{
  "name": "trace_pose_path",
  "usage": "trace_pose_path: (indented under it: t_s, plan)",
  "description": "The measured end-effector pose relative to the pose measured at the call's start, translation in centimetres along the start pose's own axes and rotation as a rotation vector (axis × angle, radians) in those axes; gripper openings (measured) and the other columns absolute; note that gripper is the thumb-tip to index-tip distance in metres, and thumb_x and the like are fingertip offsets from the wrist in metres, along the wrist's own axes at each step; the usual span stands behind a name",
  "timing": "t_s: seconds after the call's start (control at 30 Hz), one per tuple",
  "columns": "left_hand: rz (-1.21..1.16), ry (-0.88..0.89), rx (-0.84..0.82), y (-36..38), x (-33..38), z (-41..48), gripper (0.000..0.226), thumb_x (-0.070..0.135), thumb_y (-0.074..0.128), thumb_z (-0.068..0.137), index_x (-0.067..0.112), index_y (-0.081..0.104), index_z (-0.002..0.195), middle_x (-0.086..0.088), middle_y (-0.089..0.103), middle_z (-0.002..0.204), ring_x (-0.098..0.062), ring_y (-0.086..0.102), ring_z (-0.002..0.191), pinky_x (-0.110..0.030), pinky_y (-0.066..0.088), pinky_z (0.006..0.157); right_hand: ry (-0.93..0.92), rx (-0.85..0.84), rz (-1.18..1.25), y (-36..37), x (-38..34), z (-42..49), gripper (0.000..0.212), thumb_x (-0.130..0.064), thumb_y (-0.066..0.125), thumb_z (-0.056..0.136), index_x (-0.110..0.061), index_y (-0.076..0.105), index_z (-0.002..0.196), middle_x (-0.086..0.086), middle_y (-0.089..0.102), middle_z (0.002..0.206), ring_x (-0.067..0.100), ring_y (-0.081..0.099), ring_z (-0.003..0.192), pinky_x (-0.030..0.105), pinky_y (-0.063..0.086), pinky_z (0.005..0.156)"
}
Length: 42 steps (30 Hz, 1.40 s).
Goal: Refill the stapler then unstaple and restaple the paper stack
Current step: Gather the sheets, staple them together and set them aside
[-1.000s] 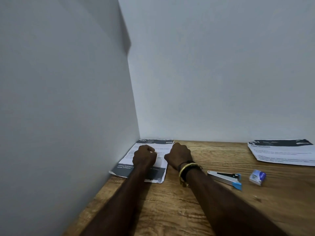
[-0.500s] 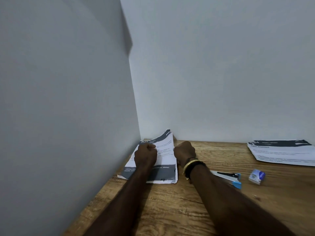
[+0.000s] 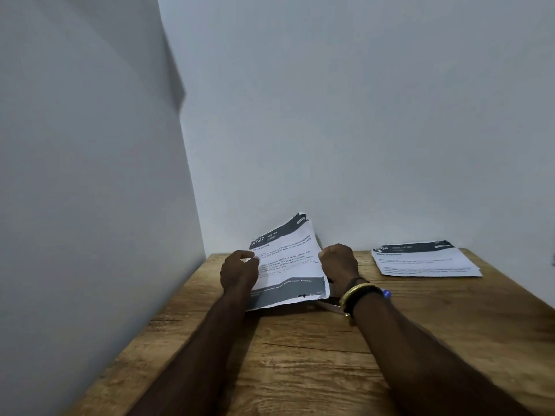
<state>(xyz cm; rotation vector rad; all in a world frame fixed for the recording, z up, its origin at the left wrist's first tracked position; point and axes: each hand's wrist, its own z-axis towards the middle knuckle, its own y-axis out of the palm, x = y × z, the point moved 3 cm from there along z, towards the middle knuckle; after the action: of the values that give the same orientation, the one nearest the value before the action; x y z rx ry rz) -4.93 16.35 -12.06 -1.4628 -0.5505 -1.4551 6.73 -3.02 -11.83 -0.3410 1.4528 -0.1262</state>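
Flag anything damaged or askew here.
The paper stack, gripped by the left hand and right hand and tilted up off the table, has a ragged, torn-looking bottom edge and a frayed top corner. Nothing else stands out.

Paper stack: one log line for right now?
left hand: grips paper stack | right hand: grips paper stack | stack tilted up | other pile flat on table

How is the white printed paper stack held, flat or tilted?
Tilted: left hand and right hand grip the paper stack, far edge off the wooden table.
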Motion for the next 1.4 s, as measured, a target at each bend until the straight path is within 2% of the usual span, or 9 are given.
trace_pose_path:
  t_s: [0.2, 0.4, 0.53, 0.67, 0.87, 1.03, 1.17, 1.27, 1.4]
  plan:
    - [-0.295, -0.115, -0.122, 4.5, 0.9, -1.3, 0.019, 0.001, 0.071, 0.082, 0.015, 0.076, 0.094, -0.015, 0.075, 0.113, -0.033, 0.068, 0.110, -0.039, 0.053, 0.103, -0.011, 0.078, 0.083, -6.1, 1.8, 0.2, 0.011, -0.012, 0.065, 0.094, -0.014, 0.068, 0.083, 0.016, 0.074, 0.110, 0.038, 0.067, 0.108, 0.045, 0.057, 0.095]
    - [-0.336, -0.117, -0.245, 8.1, 1.0, -2.4, 0.039, -0.016, 0.053, 0.083, 0.000, 0.076, 0.110, -0.022, 0.073, 0.099, -0.022, 0.062, 0.068, -0.021, 0.049, 0.066, -0.018, 0.105, 0.078, -11.4, 3.4, 0.0, 0.020, -0.007, 0.065, 0.086, -0.016, 0.059, 0.103, 0.011, 0.069, 0.111, 0.034, 0.067, 0.105, 0.048, 0.056, 0.095]
    - [-0.335, -0.045, -0.274, 9.6, 1.2, -3.2, 0.033, -0.016, 0.062, 0.080, 0.001, 0.077, 0.103, -0.027, 0.073, 0.109, -0.016, 0.058, 0.068, -0.022, 0.050, 0.068, -0.097, 0.146, 0.088, -13.4, 3.9, -0.1, 0.025, -0.001, 0.064, 0.085, -0.016, 0.069, 0.103, 0.008, 0.073, 0.113, 0.028, 0.068, 0.102, 0.039, 0.056, 0.091]
    - [-0.257, 0.033, -0.265, 10.0, 1.5, -3.5, 0.029, -0.006, 0.067, 0.082, 0.006, 0.077, 0.107, -0.020, 0.075, 0.109, -0.033, 0.070, 0.103, -0.046, 0.053, 0.103, -0.121, 0.130, 0.047, -14.2, 3.8, 0.0, 0.030, -0.003, 0.062, 0.088, -0.015, 0.079, 0.110, 0.003, 0.076, 0.114, 0.023, 0.067, 0.112, 0.036, 0.053, 0.102]
    - [-0.027, 0.296, -0.236, 8.3, 2.9, -4.9, 0.015, 0.014, 0.077, 0.081, 0.029, 0.074, 0.080, 0.007, 0.070, 0.079, -0.014, 0.064, 0.075, -0.018, 0.044, 0.064, -0.202, 0.148, -0.092, -14.5, 4.0, 0.2, 0.010, -0.011, 0.072, 0.088, -0.013, 0.081, 0.089, 0.005, 0.080, 0.101, 0.026, 0.070, 0.105, 0.041, 0.055, 0.097]
    - [-0.050, 0.453, -0.117, 6.6, 5.0, -5.4, 0.007, 0.026, 0.069, 0.090, 0.021, 0.074, 0.090, 0.003, 0.076, 0.086, -0.026, 0.072, 0.086, -0.042, 0.056, 0.085, -0.350, 0.296, -0.134, -14.8, 2.8, 0.4, 0.009, -0.026, 0.074, 0.091, -0.018, 0.078, 0.090, 0.010, 0.071, 0.109, 0.024, 0.067, 0.103, 0.035, 0.053, 0.088]
    - [-0.355, 0.516, -0.125, 6.3, 7.1, -6.1, 0.014, 0.033, 0.055, 0.099, 0.025, 0.060, 0.089, 0.000, 0.072, 0.062, -0.023, 0.073, 0.054, -0.046, 0.061, 0.057, -0.586, 0.445, -0.047, -14.9, 0.3, -0.8, 0.006, -0.021, 0.068, 0.096, -0.018, 0.072, 0.094, 0.003, 0.071, 0.104, 0.016, 0.062, 0.098, 0.033, 0.049, 0.082]
    - [-0.507, 0.493, -0.092, 6.0, 8.2, -6.3, 0.027, 0.044, 0.056, 0.097, 0.022, 0.062, 0.084, -0.001, 0.073, 0.072, -0.026, 0.076, 0.070, -0.052, 0.062, 0.065, -0.625, 0.413, 0.109, -14.5, -0.6, -1.3, 0.007, -0.021, 0.062, 0.100, -0.016, 0.066, 0.098, -0.001, 0.072, 0.095, 0.020, 0.073, 0.080, 0.034, 0.059, 0.066]
    - [-0.524, 0.368, -0.025, 5.5, 7.9, -5.9, 0.042, 0.057, 0.071, 0.082, 0.016, 0.065, 0.077, -0.003, 0.072, 0.078, -0.031, 0.074, 0.086, -0.055, 0.060, 0.082, -0.621, 0.333, 0.208, -13.9, 0.0, -1.1, 0.010, -0.015, 0.062, 0.098, -0.018, 0.066, 0.089, -0.007, 0.071, 0.085, 0.002, 0.074, 0.073, 0.014, 0.054, 0.053]
